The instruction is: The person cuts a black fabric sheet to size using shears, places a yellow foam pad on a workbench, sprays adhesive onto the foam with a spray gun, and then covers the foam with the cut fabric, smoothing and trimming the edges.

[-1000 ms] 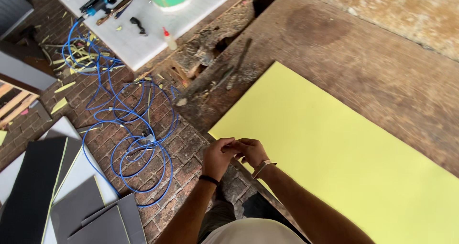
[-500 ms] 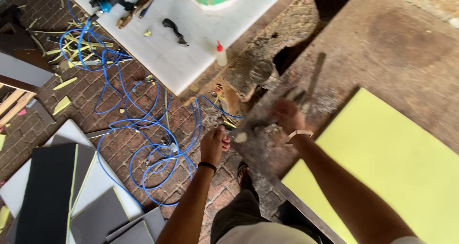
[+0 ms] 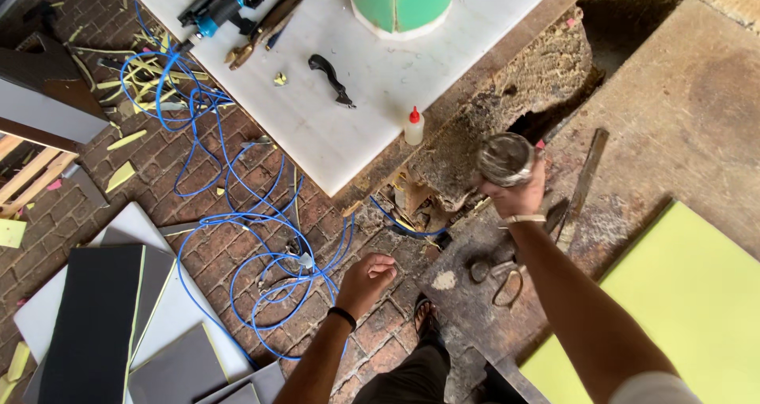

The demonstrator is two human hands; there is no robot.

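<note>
My right hand (image 3: pixel 518 194) is raised over the worn wooden bench (image 3: pixel 681 111) and grips a round, dirty metal tin (image 3: pixel 505 158) from below. A pale band sits on that wrist. My left hand (image 3: pixel 368 279) hangs lower, over the brick floor, its fingers curled into a loose fist with nothing in them; a dark band circles its wrist. Scissors (image 3: pixel 500 271) lie on the bench just below my right forearm. A long flat metal bar (image 3: pixel 583 184) lies right of my right hand.
A yellow-green sheet (image 3: pixel 681 317) lies on the bench at right. The white tabletop (image 3: pixel 364 95) holds a blue power tool (image 3: pixel 218 4), a small glue bottle (image 3: pixel 414 126), a black handle (image 3: pixel 330 78) and a green cylinder (image 3: pixel 402 0). Blue hose (image 3: pixel 237 222) coils across the floor; grey boards (image 3: pixel 119 317) at left.
My right hand has lifted the tin off the bench. My left hand has dropped lower and closed. The view has shifted towards the white table.
</note>
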